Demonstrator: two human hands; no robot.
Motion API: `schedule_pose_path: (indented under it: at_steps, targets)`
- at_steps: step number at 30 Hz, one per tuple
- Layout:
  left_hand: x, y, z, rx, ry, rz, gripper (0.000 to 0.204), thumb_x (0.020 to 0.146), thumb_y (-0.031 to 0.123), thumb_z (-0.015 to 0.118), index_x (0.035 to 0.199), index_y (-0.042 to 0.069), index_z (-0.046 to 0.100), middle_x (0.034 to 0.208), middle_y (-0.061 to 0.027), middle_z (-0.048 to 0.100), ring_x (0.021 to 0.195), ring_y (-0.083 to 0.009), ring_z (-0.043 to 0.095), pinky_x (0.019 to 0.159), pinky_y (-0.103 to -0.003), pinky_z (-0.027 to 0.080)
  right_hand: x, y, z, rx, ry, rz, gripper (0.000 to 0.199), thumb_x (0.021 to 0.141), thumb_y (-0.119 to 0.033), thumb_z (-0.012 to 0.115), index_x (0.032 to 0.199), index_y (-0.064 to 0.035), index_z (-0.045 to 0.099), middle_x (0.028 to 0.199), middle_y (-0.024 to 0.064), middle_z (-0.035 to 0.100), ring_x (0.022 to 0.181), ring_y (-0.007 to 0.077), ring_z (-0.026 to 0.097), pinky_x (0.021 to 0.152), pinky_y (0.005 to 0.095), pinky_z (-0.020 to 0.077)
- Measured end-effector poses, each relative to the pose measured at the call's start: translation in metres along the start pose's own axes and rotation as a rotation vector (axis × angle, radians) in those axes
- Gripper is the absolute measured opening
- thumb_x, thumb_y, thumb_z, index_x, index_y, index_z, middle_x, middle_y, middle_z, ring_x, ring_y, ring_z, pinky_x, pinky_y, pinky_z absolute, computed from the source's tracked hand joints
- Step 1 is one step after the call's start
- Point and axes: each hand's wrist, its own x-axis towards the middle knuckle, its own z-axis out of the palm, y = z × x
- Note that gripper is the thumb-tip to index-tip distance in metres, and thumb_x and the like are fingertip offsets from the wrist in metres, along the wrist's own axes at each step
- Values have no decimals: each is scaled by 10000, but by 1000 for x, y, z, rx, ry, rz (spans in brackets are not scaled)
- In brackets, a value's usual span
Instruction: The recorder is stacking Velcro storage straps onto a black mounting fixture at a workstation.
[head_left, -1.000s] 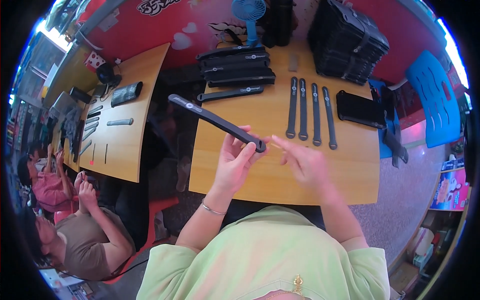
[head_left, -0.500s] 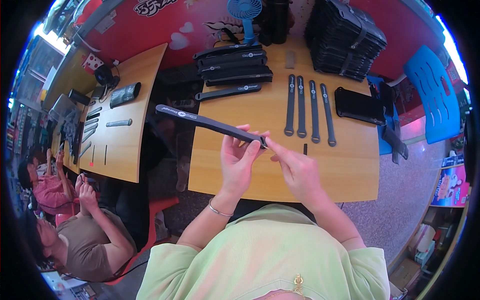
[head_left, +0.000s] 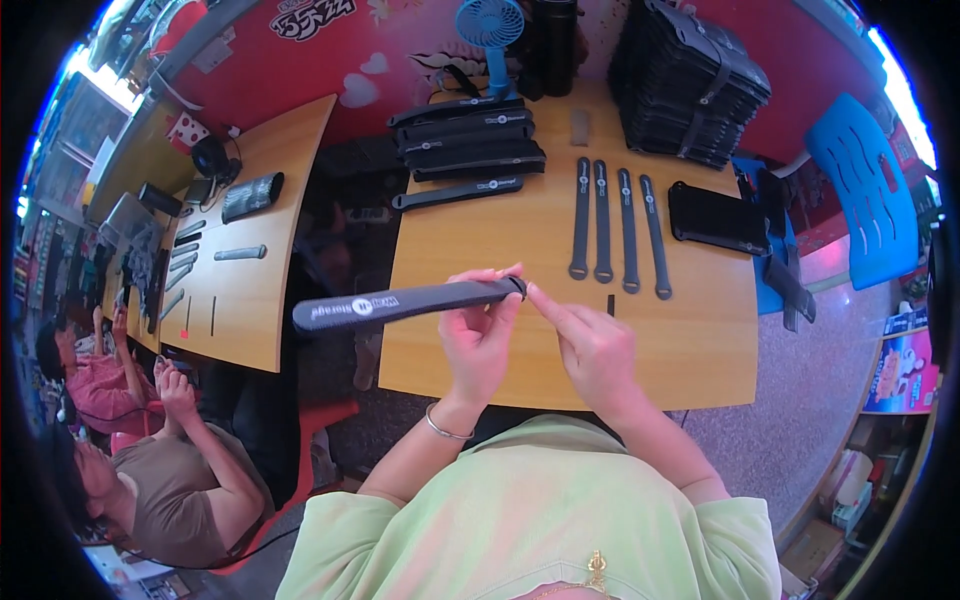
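A long black strap [head_left: 408, 303] with a rounded end and white print stretches leftward over the table's left edge. My left hand [head_left: 476, 345] is closed around it near its right end, thumb and fingers pinching the strap. My right hand [head_left: 598, 358] is closed too, its index fingertip pressed to the small dark loop at that same end; the thumb is mostly hidden. Beyond my hands several similar straps [head_left: 602, 222] lie side by side, their ring ends toward me. A short dark strip [head_left: 611, 303] lies just past my right hand.
Bundled black straps [head_left: 470, 145] are piled at the table's back left, near a blue fan [head_left: 490, 25]. At the back right stand a tall stack of black folded items [head_left: 690, 85] and a black flat pouch [head_left: 715, 216]. A blue chair [head_left: 862, 190] is at right. Co-workers [head_left: 185, 485] sit at left.
The strap has swung round, its free rounded end coming down and toward me, so it lies nearly level. My left hand has turned with it. My right fingertip stays at the loop end.
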Motion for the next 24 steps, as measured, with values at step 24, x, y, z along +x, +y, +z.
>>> schedule_pose_path:
  at_steps: [24]
  targets:
    - [9,-2,-20,207,-131,190,312,864,-64,566,1136,37,450,1108,-132,551,1106,-248,561,886,-306,487,11,-1,13,230,60,-20,523,802,16,573,1280,-189,518,802,82,660,587,197,608,517,302,492]
